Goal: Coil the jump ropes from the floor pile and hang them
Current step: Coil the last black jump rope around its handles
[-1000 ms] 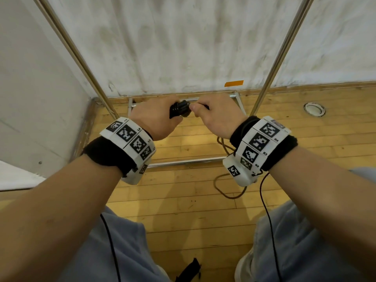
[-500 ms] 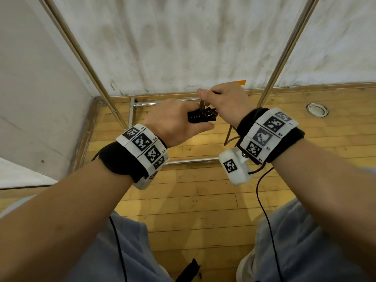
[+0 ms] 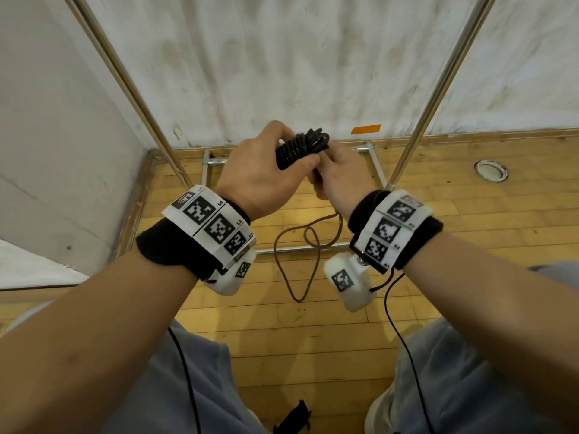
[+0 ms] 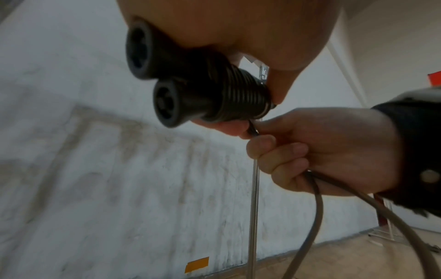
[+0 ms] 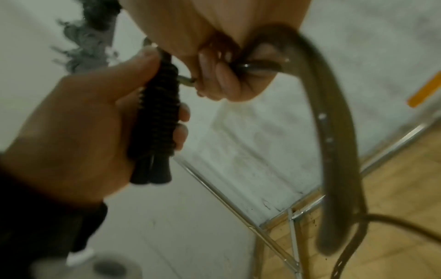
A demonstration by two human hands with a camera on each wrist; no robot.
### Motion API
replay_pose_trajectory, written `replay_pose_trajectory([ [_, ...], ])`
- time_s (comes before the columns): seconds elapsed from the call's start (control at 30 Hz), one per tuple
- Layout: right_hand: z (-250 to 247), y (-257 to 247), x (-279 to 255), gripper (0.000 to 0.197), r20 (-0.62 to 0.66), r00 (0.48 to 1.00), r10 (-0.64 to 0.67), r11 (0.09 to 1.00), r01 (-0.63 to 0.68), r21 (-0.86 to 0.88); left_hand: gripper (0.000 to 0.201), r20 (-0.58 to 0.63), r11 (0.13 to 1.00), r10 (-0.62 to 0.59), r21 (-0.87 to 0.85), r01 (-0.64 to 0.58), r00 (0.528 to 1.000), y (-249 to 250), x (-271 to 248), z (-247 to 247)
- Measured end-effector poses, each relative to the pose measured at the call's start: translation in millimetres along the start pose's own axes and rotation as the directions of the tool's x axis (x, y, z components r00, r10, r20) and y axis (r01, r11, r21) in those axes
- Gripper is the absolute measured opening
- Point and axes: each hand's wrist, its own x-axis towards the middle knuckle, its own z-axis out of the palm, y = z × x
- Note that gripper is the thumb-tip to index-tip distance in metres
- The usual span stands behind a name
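Head view: left hand (image 3: 261, 172) clamps both rope handles (image 3: 296, 151) side by side; right hand (image 3: 340, 173), just beside, pinches the rope (image 3: 308, 261) hanging slack below.

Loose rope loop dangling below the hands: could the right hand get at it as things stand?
Probably yes. The right hand already grips the rope's upper run, and the loose loop hangs free under it, unobstructed. The left hand holds the wrapped handles.

Orange tape (image 3: 366, 129), floor drain (image 3: 490, 171), wooden floor (image 3: 470, 220)
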Motion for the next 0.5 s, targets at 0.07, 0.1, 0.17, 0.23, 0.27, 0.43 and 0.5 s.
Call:
replay_pose_trajectory([
  [0.07,5,-1,-5,0.029,0.008,0.995,-0.098,0.973,0.097,-0.207,0.029,-0.020,1.000,-0.006,-0.013,0.006,1.000,0,2,-1],
  [0.1,7,-1,-8,0.024,0.045,0.991,-0.127,0.949,0.135,-0.287,0.029,-0.031,1.000,-0.012,-0.021,0.012,0.999,-1,4,-2],
  [0.17,9,0,-12,0.012,0.119,0.985,-0.122,0.900,0.161,-0.405,0.031,-0.038,0.999,-0.029,-0.019,0.028,0.999,-1,6,-3],
  [0.23,13,3,-14,0.011,0.134,0.990,-0.045,0.889,0.101,-0.446,0.031,-0.034,0.999,-0.039,-0.004,0.038,0.999,-2,8,-2],
  [0.27,14,5,-14,0.013,0.135,0.991,-0.005,0.896,0.064,-0.439,0.032,-0.023,0.999,-0.034,0.021,0.035,0.999,-3,8,-2],
  [0.43,14,8,-11,0.018,0.196,0.980,0.043,0.905,0.046,-0.424,0.041,0.136,0.986,-0.009,0.168,-0.015,0.991,-18,14,-13],
  [0.5,13,10,-11,0.019,0.227,0.974,0.028,0.894,0.077,-0.441,0.043,0.197,0.979,-0.022,0.202,-0.019,0.980,-24,14,-16],
])
